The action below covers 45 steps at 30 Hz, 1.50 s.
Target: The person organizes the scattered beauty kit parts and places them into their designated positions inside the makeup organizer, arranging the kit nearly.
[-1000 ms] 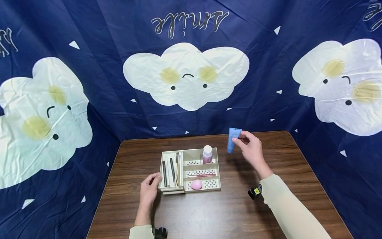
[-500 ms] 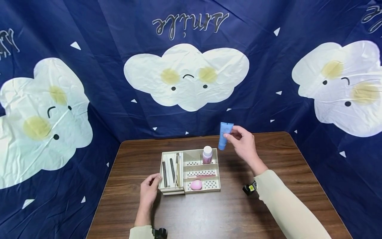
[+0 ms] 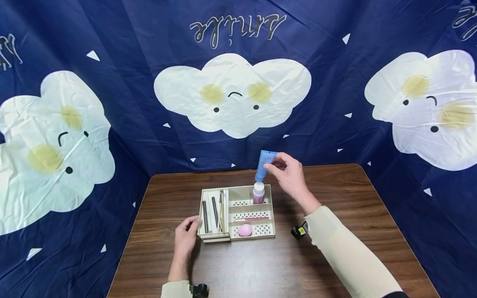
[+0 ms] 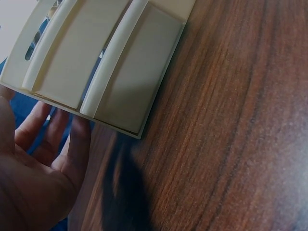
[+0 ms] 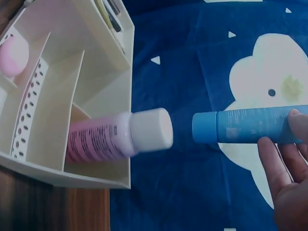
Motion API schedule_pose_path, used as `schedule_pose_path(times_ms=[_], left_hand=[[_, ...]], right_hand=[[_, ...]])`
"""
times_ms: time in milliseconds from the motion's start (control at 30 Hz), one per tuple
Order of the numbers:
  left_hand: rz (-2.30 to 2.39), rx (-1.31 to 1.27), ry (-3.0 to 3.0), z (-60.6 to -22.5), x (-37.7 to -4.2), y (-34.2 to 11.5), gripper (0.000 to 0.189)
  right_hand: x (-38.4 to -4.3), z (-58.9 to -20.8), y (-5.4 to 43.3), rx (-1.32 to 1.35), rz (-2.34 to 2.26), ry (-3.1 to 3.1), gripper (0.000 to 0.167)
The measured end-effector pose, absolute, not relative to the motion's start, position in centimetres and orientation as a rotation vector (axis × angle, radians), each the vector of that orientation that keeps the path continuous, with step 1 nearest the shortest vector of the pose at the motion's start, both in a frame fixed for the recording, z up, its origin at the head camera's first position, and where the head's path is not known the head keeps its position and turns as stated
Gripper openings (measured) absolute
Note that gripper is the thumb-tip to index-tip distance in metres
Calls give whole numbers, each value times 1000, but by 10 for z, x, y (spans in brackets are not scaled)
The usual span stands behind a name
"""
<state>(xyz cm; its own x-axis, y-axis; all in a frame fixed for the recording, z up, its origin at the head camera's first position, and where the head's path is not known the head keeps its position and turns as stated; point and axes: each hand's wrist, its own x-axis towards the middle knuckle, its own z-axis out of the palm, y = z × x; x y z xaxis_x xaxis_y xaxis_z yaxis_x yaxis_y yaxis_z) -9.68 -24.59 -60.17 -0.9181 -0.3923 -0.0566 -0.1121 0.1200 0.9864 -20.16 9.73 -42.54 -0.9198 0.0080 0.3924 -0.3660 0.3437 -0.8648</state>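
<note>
My right hand (image 3: pixel 292 176) pinches a blue squeeze tube (image 3: pixel 265 165), cap down, in the air by the organizer's back right corner. In the right wrist view, the tube's cap (image 5: pixel 204 127) is a short gap away from the white cap of a pink bottle (image 5: pixel 103 138). That bottle stands in the back right compartment of the cream organizer (image 3: pixel 250 239). At the organizer's left side is my left hand (image 3: pixel 186 236), thumb over the rim. From the left wrist view, its fingers (image 4: pixel 79 144) lie along the organizer's side, below the drawer fronts.
The organizer's left section holds several slim pens and brushes (image 3: pixel 215 209). A thin red stick (image 3: pixel 257 218) lies in the middle right compartment, and a pink makeup sponge (image 3: pixel 245 230) in the front one. A dark blue cloud-print curtain (image 3: pixel 238 153) hangs behind the wooden table (image 3: pixel 246 269).
My right hand has carried the blue tube leftward and slightly up, from right of the organizer to over the pink bottle. My left hand has kept its place at the organizer's side.
</note>
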Motion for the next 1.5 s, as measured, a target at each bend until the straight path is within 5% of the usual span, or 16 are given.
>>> schedule_pose_path(times_ms=[1500], left_hand=[[-1870, 506, -2179, -601, -96, -245, 16]], right_hand=[[-198, -475, 17, 298, 1475, -2654, 21]])
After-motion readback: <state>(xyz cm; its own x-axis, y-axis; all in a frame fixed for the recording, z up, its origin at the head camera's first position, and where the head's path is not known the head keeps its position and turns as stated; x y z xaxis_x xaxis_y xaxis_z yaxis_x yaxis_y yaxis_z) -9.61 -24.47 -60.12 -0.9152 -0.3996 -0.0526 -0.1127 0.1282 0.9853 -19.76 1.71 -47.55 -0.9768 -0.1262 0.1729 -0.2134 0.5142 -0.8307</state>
